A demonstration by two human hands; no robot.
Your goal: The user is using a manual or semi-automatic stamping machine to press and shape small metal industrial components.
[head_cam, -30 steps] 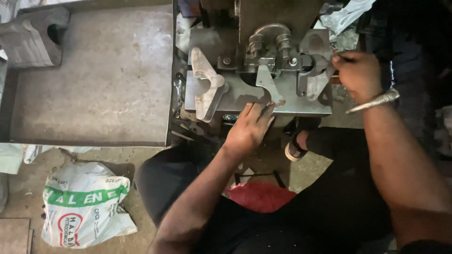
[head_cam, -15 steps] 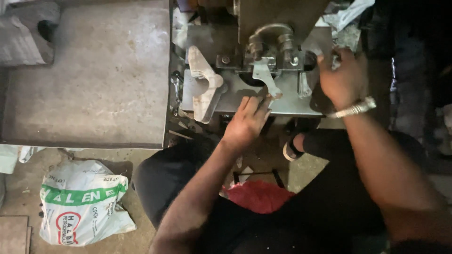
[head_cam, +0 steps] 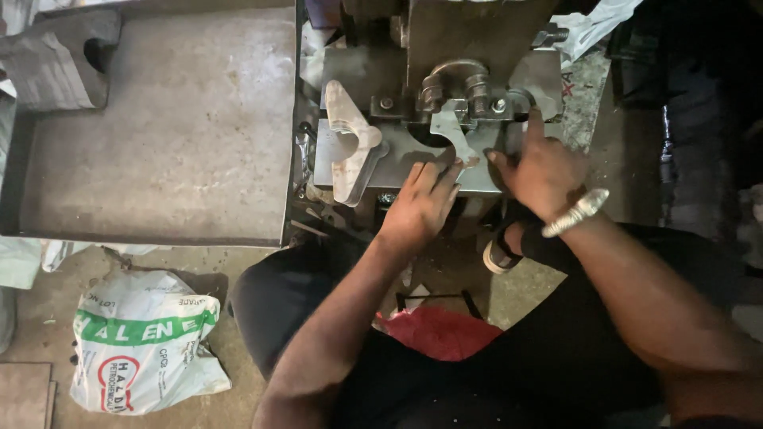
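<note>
Workshop floor, seen from above, with a small metal press at the tabletop's right edge. Since a second ago the right hand [head_cam: 547, 169] has slid inward onto the press bed; its grasp is hidden. Left hand [head_cam: 421, 202], fingers flat and released, steadies the shaped metal plate [head_cam: 451, 135] under the clamp.

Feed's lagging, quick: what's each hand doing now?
Left hand: open, fingers flat on the metal plate.
Right hand: on the plate's right end; grip cannot be told.

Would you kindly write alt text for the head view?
Seen from above, a seated person's left hand and right hand rest on a flat metal plate under a small press. A printed white sack lies on the floor.
</note>
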